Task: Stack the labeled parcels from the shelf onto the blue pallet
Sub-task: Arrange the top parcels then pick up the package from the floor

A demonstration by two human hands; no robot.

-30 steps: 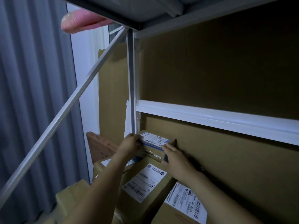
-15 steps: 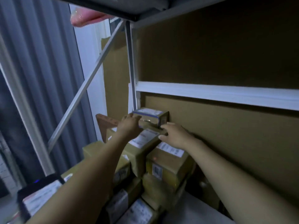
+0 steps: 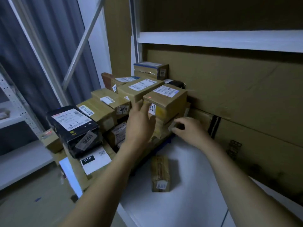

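L hand (image 3: pixel 141 123) is released, fingers spread flat at the front face of the tan parcel (image 3: pixel 168 104). Touching or just shy, can't tell thru the blur. R hand (image 3: pixel 190 130) sits at 5 o'clock of that parcel, fingertips bent toward a lower box's corner. Can't tell if it grips.

Step looks like steadying/squaring the stack (image 3: pixel 114 102). To do it well:
- Flat palms on both sides, low on the box.
- Ease it toward 12 o'clock till flush w/ its neighbours.
- Don't shove the top tier alone. The small parcel (image 3: pixel 150 71) perched at 11 o'clock could prob slide.
- Keep lbls facing up.

Parcels: approx a dozen, mostly tan card w/ white shipping lbls, packed tight in tiers, numbered tags on the fronts.
- Tan parcel has yellow tape on its front + a red dot near the top edge.
- Black parcel (image 3: pixel 72 126) sits at 8 o'clock.
- Loose parcel (image 3: pixel 159 174) lies alone on the white surface (image 3: pixel 188 202) at 6 o'clock, well apart.
- Blue edge (image 3: pixel 164 143) peeks from under the stack, prob the pallet.
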